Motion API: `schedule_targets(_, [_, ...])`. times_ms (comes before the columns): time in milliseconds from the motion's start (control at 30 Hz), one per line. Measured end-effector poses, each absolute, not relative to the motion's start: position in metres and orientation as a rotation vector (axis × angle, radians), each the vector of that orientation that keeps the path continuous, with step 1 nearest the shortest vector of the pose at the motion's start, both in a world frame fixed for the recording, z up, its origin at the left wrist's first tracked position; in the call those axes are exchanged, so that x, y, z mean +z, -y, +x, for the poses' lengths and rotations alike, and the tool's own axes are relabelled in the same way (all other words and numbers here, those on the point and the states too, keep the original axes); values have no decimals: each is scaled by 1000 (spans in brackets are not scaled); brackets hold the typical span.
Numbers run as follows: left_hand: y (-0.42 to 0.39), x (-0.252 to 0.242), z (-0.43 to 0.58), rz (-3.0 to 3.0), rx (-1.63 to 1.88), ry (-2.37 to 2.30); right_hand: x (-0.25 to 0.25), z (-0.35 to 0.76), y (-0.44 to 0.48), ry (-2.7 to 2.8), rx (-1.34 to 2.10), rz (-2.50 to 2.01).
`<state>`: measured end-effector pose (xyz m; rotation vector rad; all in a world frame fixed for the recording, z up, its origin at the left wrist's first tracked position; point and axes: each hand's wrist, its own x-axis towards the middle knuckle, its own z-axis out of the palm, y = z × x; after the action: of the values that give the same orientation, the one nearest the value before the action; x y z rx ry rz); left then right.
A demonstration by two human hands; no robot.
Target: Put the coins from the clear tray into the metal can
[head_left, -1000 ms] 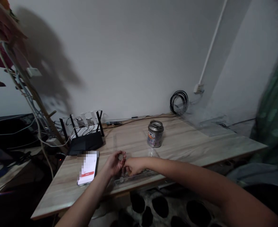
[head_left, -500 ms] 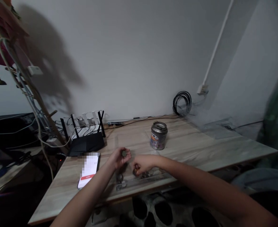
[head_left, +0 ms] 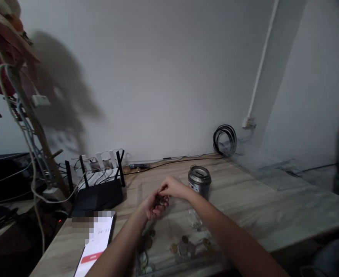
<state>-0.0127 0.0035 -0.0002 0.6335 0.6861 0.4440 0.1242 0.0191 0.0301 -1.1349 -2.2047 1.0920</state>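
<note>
My left hand (head_left: pixel 152 206) is cupped palm up above the wooden table (head_left: pixel 256 207), holding a small stack of coins (head_left: pixel 161 200). My right hand (head_left: pixel 173 187) hovers just over it, fingertips pinching a coin at the top of that stack. Below the hands, several loose coins (head_left: pixel 183 248) lie scattered on a clear plastic sheet near the table's front edge. A metal tin (head_left: pixel 199 180) with a slotted lid stands just right of my right hand.
A phone (head_left: pixel 96 244) with a lit white screen lies at the front left. A black router (head_left: pixel 96 194) with antennas and tangled cables sits at the back left. A coiled black cable (head_left: pixel 224 139) hangs on the wall. A pen (head_left: pixel 139 166) lies by the wall.
Both hands rose from the table edge and came together; my right hand brought a coin up onto the stack in my left. The view tilted down, showing the loose coins.
</note>
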Motion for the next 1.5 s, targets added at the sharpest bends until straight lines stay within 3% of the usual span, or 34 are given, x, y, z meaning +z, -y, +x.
schedule_targets(200, [2,-7,-11,540,553,-696,36,138,-15,2222,439,-1124])
schedule_targets(433, [1,-13,-10,627,631,-768,79,216,8,1591,-244,-1575])
schedule_targets(533, [2,-13,-8,737,652,-792,77,242,2,1537,-160,-1806])
schedule_targets(733, [3,-13,-9,766,638,-773,69,242,-6,1595,-152,-1835])
schedule_targets(933, [2,-12,-11,786,628,-717,77,204,13,1546,-392,-1426])
schedule_targets(1167, [11,-7,-9,918,708,-789,27,139,-1,2201,401,-1302])
schedule_targets(1267, [11,-7,-8,903,664,-803,16,133,-9,2215,638,-1286])
schedule_targets(1367, [9,-7,-9,836,594,-802,27,141,-5,2073,440,-1288])
schedule_targets(1500, [4,-7,-12,693,600,-863,61,172,11,1741,-220,-1388])
